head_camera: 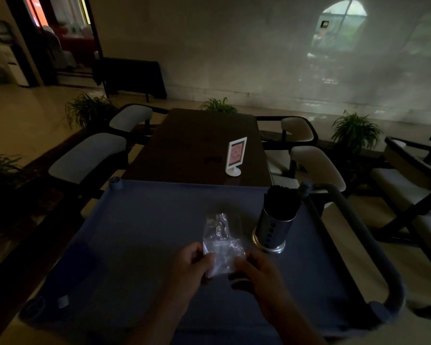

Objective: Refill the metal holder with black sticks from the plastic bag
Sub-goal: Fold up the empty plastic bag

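Two hands on the plastic bag [220,245], held low over the blue worktop [147,232] of a cart, at the near side. Left hand [194,262]: grip clamped on the bag's lower left edge, thumb on top. Right hand [256,272]: grip pinched on the lower right corner, fingers curled under. Dim light, so exact finger contact hard to read. Stretched between both hands, probably to check contents or flatten it. Crumpled, see-through, no black sticks visible inside. Too dark to rule out a few.

Metal holder [274,227] upright on the same worktop, just right of and beyond the bag, near the cart's handle bar [353,220]. Packed with black sticks [280,201] standing on end, tops well above the rim. Parked close to the bag, presumably for a short reach between the two. Perforated wall and flared base, so likely steady enough for sticks dropped in from above.

Judgement: refill mostly or fully done, likely an emptied bag in hand. Next up, probably shaking out leftovers, then folding or binning the bag. Low risk overall: thin film, easy to lose from a pinch. Only real hazard: knocking the holder toward the right edge.

Beyond the cart: dark dining table [197,145] with a white sign stand [235,156], padded chairs [87,155] on either side, potted plants [355,131] along the floor.
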A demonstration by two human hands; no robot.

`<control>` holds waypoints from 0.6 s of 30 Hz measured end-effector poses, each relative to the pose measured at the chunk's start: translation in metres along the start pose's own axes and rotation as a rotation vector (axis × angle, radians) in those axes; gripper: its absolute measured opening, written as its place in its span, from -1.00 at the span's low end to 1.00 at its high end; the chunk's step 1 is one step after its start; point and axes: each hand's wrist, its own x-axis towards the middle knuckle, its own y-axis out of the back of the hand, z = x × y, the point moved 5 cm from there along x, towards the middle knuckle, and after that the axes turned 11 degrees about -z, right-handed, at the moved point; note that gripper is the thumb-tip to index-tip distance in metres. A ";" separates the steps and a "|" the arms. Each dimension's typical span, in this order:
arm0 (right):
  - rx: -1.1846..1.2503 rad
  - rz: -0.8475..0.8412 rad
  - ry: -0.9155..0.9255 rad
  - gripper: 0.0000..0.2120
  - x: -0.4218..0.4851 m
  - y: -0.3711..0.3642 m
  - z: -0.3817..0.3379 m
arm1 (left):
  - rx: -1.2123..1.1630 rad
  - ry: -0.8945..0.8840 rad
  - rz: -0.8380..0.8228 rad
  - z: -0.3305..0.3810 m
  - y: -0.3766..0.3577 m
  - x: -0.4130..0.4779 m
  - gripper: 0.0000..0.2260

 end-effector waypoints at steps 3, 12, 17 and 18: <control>-0.068 -0.063 0.004 -0.81 -0.003 -0.002 0.001 | 0.006 -0.022 -0.009 -0.003 -0.004 0.000 -0.88; 0.042 -0.050 -0.018 -0.84 0.016 0.026 0.009 | -0.072 0.140 0.040 -0.020 -0.013 -0.003 -0.93; -0.005 -0.197 -0.140 -0.94 0.038 0.007 0.032 | -0.118 0.194 0.320 -0.029 0.003 -0.025 -0.97; -0.013 -0.253 -0.189 -0.94 0.041 -0.001 0.042 | -0.111 0.201 0.385 -0.034 0.009 -0.035 -0.97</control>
